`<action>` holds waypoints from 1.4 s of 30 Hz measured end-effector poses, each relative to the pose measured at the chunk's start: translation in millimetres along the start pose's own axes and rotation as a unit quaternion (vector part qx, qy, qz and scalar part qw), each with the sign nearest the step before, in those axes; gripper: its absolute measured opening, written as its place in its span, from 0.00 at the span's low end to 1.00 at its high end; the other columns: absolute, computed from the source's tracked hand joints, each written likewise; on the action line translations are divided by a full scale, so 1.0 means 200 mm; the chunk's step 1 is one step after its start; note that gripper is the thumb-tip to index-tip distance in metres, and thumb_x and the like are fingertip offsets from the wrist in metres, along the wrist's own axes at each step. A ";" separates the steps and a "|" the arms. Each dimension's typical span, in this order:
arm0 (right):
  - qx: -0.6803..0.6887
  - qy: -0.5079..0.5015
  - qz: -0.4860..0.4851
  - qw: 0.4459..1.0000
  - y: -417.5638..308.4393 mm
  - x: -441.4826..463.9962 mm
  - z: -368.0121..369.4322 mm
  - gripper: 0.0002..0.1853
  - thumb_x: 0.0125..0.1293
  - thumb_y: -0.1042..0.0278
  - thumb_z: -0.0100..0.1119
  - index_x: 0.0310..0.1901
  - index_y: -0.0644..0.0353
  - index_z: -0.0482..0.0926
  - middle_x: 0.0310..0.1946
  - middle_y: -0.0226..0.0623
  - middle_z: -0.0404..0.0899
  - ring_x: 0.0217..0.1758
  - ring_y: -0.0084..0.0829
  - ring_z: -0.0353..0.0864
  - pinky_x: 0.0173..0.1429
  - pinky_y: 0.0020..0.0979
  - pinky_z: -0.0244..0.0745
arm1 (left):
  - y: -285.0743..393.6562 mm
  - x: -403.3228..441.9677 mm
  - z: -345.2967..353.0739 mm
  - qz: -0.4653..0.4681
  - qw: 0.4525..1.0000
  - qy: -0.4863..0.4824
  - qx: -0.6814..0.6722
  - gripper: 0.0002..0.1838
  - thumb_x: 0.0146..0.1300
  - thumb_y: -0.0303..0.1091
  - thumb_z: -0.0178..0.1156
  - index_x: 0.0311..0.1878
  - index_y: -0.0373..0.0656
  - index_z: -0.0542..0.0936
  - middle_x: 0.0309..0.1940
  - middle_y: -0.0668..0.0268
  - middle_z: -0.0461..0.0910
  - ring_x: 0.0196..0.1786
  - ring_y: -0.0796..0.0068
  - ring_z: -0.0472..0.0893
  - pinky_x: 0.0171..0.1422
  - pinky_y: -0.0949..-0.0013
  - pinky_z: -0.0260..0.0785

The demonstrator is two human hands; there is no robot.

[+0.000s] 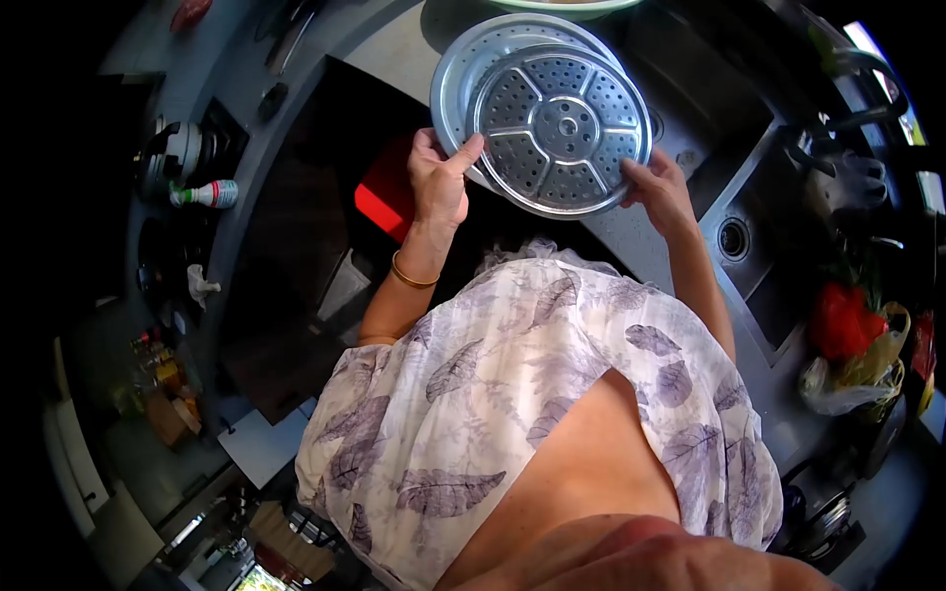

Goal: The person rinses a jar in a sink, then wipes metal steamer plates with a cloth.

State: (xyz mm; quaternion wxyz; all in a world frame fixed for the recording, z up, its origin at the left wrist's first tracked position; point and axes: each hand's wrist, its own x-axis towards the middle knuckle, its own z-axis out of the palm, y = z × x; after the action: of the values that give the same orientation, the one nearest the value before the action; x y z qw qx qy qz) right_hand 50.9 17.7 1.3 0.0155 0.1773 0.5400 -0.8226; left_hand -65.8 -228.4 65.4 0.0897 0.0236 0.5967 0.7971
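Observation:
A round metal steamer rack (567, 125), pierced with small holes and divided by raised ribs, is held up in front of me over the counter edge. Behind it, shifted up and left, is a wider perforated metal steamer tray (452, 87), partly covered by the rack. My left hand (440, 180) grips their left side, its thumb at the rack's rim and its fingers at the tray's edge. On the right, my right hand (663, 194) pinches the rack's rim, thumb in front and the other fingers largely hidden.
To the right lies a metal sink (680, 59) with a drain (734, 238). Plastic bags (855, 360) sit on the right counter. The rim of a pale green basin (567, 8) shows at the top. A red object (387, 189) is below my left hand; a white bottle (212, 194) stands farther left.

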 end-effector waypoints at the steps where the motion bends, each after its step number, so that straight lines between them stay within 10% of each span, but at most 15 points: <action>1: 0.011 0.008 -0.002 1.000 0.02 -0.03 -0.03 0.14 0.61 0.64 0.60 0.45 0.62 0.74 0.31 0.33 0.81 0.27 0.23 0.80 0.29 0.25 0.79 | -0.01 0.00 0.01 -0.002 1.000 -0.005 0.002 0.16 0.51 0.18 0.64 0.40 0.38 0.69 0.37 0.64 0.76 0.39 0.77 0.75 0.49 0.74 0.68; 17: 0.225 0.345 -0.237 0.880 0.15 -0.63 -0.74 0.11 0.61 0.83 0.51 0.45 0.67 0.74 0.41 0.41 0.80 0.42 0.32 0.81 0.51 0.33 0.77 | -0.04 0.11 -0.02 -0.009 0.999 0.034 0.022 0.12 0.55 0.19 0.61 0.39 0.38 0.71 0.37 0.63 0.77 0.39 0.75 0.77 0.49 0.71 0.70; 42: 0.218 0.267 -0.111 0.932 0.08 -0.22 -0.09 0.12 0.61 0.77 0.54 0.47 0.61 0.73 0.37 0.33 0.80 0.38 0.24 0.80 0.46 0.29 0.76 | -0.06 0.18 0.09 -0.173 0.974 -0.142 -0.034 0.10 0.58 0.25 0.61 0.41 0.38 0.71 0.37 0.63 0.78 0.36 0.77 0.78 0.43 0.75 0.72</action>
State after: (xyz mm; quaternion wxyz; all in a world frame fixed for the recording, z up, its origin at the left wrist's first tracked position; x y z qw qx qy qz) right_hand 100.4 18.9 -5.3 -0.2595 0.3280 0.3477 -0.8392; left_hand -98.2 -202.1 57.3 0.3103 0.0299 0.5452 0.7782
